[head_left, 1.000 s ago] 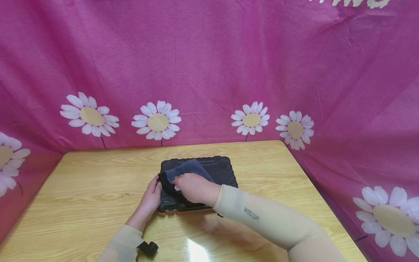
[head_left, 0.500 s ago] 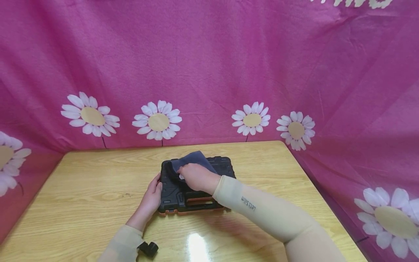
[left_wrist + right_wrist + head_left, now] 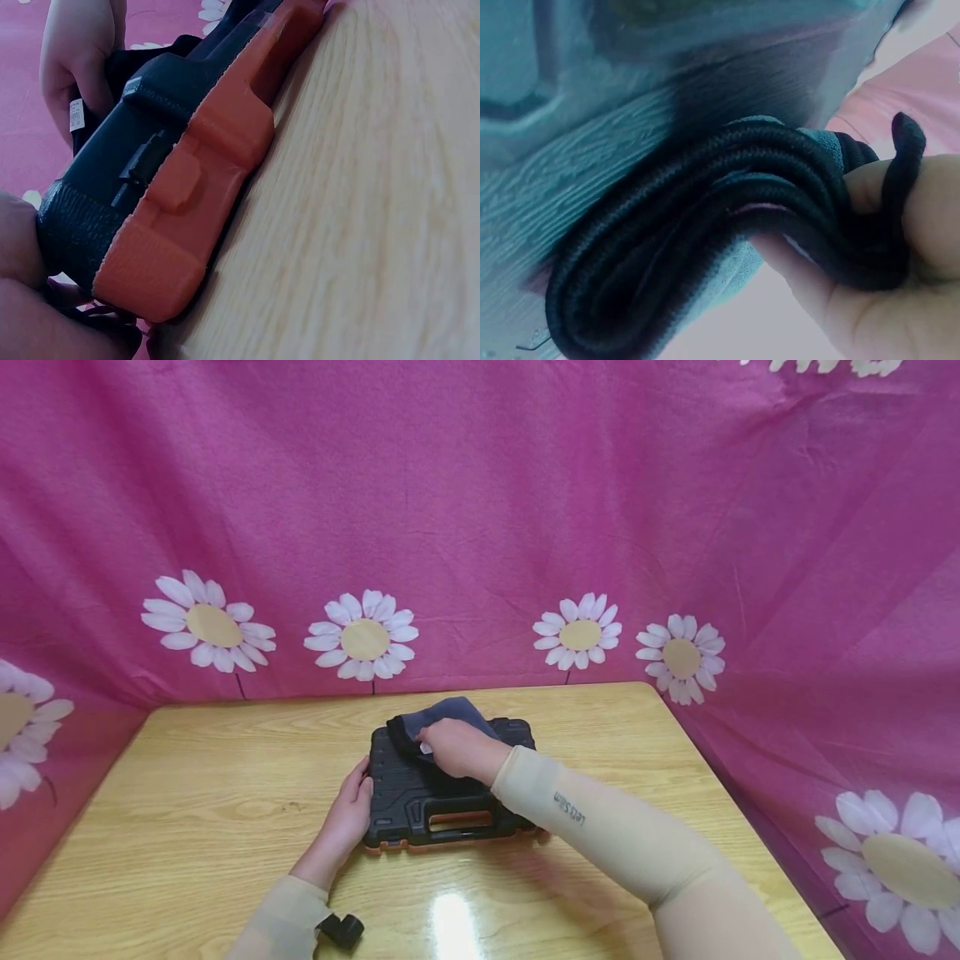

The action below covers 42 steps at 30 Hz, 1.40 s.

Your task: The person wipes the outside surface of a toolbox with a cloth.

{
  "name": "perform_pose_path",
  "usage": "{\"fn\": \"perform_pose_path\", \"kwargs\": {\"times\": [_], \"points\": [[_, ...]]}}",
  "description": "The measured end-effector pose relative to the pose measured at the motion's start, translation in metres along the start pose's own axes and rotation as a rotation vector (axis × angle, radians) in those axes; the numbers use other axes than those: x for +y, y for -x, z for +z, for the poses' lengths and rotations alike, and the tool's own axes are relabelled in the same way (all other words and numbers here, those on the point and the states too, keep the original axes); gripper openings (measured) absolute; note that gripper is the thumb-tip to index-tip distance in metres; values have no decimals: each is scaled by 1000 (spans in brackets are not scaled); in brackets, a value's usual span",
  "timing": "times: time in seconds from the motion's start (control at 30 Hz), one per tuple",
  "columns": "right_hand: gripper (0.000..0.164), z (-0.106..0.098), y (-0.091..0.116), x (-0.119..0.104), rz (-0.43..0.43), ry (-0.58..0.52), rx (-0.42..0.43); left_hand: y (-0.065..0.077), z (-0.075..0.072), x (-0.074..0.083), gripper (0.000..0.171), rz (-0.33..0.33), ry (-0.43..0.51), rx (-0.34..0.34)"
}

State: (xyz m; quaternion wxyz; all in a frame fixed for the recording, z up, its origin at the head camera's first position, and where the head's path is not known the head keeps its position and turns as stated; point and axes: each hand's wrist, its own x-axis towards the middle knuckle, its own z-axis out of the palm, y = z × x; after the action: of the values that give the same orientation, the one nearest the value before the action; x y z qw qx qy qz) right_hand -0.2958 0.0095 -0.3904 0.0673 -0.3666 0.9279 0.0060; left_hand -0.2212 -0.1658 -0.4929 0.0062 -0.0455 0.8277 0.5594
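A black plastic carrying case (image 3: 393,789) with an orange lower half lies flat on the table, its handle toward me. My left hand (image 3: 347,810) grips its left side; in the left wrist view, the thumb and fingers (image 3: 34,315) close around a corner of the case. On the lid, my right hand (image 3: 459,747) holds a folded dark grey cloth (image 3: 453,708) with black edging, bunched between thumb and fingers. A white tag (image 3: 77,114) shows beside the right hand in the left wrist view. Folded layers of the cloth (image 3: 727,172) rest against the ribbed lid in the right wrist view.
The light wooden table (image 3: 202,793) extends around the case. A pink curtain (image 3: 480,527) with white daisies hangs behind the table and along its sides. A black strap piece (image 3: 342,931) sits at my left wrist.
My right hand has moved the cloth away from me and slightly right over the lid, uncovering the handle and the left front part. The left hand has stayed at the case's left side.
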Motion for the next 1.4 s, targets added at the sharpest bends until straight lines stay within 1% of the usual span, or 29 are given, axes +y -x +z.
{"fn": "perform_pose_path", "kwargs": {"times": [0.2, 0.33, 0.6, 0.77, 1.13, 1.23, 1.4], "points": [[34, -1, -4, 6, 41, -32, -6, 0, 0, 0, 50, -23, -2, -12], [33, -2, -7, 11, 55, -43, 13, 0, 0, 1, 50, -29, -5, -9], [31, 0, -14, 22, 69, -21, 30, -2, 0, 1, 50, -21, -4, 0], [30, 1, -14, 24, 64, -10, 33, -1, 1, 1, 50, -19, -14, 2], [35, 4, -4, 15, -3, 85, 8, 1, 2, 2, 51, -48, -15, 16], [37, 6, 1, 12, -13, 110, -6, 2, 2, 2, 51, -49, -15, 19], [39, 10, 14, 5, -16, 111, -8, 1, 3, 1, 50, -40, -17, 27]]}}
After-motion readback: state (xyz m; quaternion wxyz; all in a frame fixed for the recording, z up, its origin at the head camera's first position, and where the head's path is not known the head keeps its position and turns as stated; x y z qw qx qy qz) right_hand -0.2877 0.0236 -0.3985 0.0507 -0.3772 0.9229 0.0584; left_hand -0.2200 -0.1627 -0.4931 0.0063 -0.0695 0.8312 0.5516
